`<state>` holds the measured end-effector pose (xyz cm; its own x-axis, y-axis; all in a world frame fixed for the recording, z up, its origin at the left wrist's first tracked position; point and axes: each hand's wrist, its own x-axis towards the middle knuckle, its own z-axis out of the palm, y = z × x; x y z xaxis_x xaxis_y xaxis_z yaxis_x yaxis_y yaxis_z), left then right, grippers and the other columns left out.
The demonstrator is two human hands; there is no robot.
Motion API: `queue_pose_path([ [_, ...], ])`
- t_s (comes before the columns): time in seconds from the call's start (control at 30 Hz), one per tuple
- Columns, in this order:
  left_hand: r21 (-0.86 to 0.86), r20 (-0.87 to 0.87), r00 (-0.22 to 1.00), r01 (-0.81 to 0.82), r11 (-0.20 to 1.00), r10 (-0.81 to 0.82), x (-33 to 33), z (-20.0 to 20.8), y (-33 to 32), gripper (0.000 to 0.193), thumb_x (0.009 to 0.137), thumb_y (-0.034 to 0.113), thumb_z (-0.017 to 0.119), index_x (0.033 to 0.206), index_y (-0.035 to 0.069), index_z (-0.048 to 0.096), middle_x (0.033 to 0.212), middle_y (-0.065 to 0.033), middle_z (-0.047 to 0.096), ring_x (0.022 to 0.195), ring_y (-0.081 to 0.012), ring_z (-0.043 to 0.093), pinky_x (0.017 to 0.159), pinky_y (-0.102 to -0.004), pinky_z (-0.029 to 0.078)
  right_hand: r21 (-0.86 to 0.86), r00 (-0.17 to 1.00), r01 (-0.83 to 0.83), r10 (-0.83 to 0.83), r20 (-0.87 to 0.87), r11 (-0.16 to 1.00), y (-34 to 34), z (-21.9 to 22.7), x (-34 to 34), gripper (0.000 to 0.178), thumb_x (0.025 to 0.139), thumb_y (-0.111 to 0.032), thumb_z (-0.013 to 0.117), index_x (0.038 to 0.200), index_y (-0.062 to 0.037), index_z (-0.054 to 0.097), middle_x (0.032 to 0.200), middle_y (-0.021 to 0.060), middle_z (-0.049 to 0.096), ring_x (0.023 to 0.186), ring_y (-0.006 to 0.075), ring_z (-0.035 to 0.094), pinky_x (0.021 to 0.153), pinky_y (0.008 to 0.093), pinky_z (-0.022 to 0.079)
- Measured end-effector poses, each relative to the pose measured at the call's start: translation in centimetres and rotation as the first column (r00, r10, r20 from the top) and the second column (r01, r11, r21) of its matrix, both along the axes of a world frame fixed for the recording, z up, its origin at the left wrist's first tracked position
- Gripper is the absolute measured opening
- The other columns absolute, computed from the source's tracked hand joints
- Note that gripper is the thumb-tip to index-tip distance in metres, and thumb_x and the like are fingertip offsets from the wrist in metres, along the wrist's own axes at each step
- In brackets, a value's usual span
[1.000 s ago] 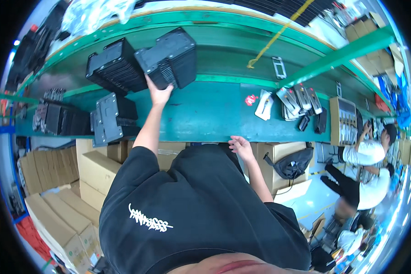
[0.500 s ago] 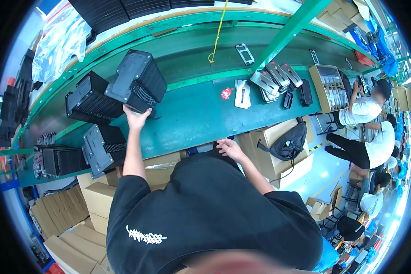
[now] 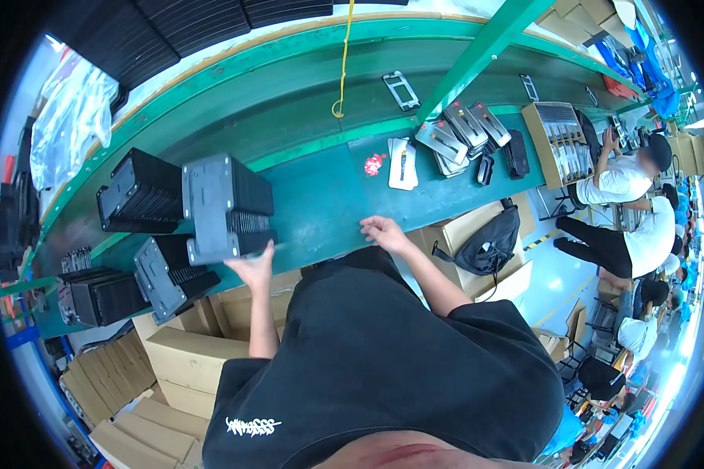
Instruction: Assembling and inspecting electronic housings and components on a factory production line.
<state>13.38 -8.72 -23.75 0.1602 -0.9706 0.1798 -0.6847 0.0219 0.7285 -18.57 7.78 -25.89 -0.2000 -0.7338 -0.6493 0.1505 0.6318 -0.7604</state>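
My left hand point(image 3: 253, 270) grips the near lower edge of a tall stack of black plastic panels point(image 3: 209, 199), thumb on its right side. The fingers under the stack are partly hidden. This stack stands near the front of the green bench point(image 3: 313, 227). Close on its left is a second, tilted stack of black panels point(image 3: 163, 277), with a third stack of black panels point(image 3: 129, 195) behind that. By the bench's front edge, my right hand point(image 3: 383, 233) hovers with loosely parted fingers and holds nothing.
Small red pieces point(image 3: 374, 164), a pale flat plate point(image 3: 403, 164) and piles of silver frames point(image 3: 454, 137) lie to the right. A cardboard tray point(image 3: 551, 148) stands beyond. Cartons point(image 3: 188, 359) and a black backpack point(image 3: 489, 242) are below the bench. A co-worker point(image 3: 622, 176) stands right.
The gripped stack has come toward me and turned, ending nearer the tilted stack. My left hand moved with it. My right hand stays about the same, and the whole view has shifted slightly.
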Motion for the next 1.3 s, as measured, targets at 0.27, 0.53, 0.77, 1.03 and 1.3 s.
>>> queue_pose_path([
  [0.27,0.191,-0.648,0.760,0.231,0.954,-0.054,5.7,-6.1,5.6,0.078,0.075,0.016,0.090,0.139,-0.005,0.049,0.138,-0.0128,0.060,0.124,-0.0317,0.057,0.109,-0.0392,0.045,-0.125,0.642,-0.316,0.115,-0.758,0.941,-13.7,-0.7,-16.7,0.029,0.091,-0.018,0.062,0.112,-0.0013,0.071,0.110,0.0147,0.074,0.101,0.0277,0.071,0.090,0.0410,0.056],
  [0.53,0.298,-0.341,0.939,0.052,0.953,0.056,2.8,4.9,7.0,0.095,0.074,0.017,0.089,0.151,-0.002,0.037,0.144,-0.0181,0.052,0.133,-0.0297,0.048,0.116,-0.0439,0.036,0.251,0.346,0.078,0.210,-0.914,0.965,-28.3,-2.7,-27.5,0.036,0.085,-0.028,0.065,0.112,-0.0050,0.071,0.115,0.0175,0.072,0.108,0.0376,0.068,0.096,0.0480,0.054],
  [0.77,-0.087,-0.349,0.931,-0.148,0.985,0.109,-2.4,16.2,5.7,0.133,0.064,0.026,0.091,0.162,0.006,0.003,0.160,-0.0242,0.024,0.145,-0.0346,0.034,0.120,-0.0456,0.029,0.194,0.363,-0.149,0.236,-0.902,0.970,-30.9,-4.6,-26.2,0.036,0.087,-0.034,0.068,0.120,-0.0197,0.072,0.124,0.0143,0.070,0.115,0.0410,0.065,0.098,0.0490,0.054],
  [1.03,0.010,-0.068,0.996,-0.062,0.998,0.063,-1.2,17.8,4.1,0.133,0.057,0.031,0.090,0.162,0.010,0.012,0.153,-0.0211,0.031,0.142,-0.0367,0.038,0.119,-0.0481,0.033,0.332,0.209,-0.205,0.372,-0.904,0.921,-30.7,-5.2,-29.7,0.025,0.087,-0.042,0.076,0.106,-0.0248,0.076,0.108,0.0068,0.076,0.101,0.0310,0.072,0.086,0.0461,0.056],
  [1.3,0.007,-0.092,0.983,0.160,0.987,-0.158,3.0,18.3,2.0,0.131,0.055,0.030,0.090,0.162,0.012,0.016,0.147,-0.0207,0.035,0.137,-0.0379,0.042,0.115,-0.0484,0.039,-0.143,0.601,-0.106,-0.051,-0.798,0.984,-24.3,-6.1,-31.6,0.031,0.091,-0.031,0.076,0.104,-0.0031,0.073,0.098,0.0127,0.075,0.091,0.0210,0.071,0.081,0.0371,0.056],
])
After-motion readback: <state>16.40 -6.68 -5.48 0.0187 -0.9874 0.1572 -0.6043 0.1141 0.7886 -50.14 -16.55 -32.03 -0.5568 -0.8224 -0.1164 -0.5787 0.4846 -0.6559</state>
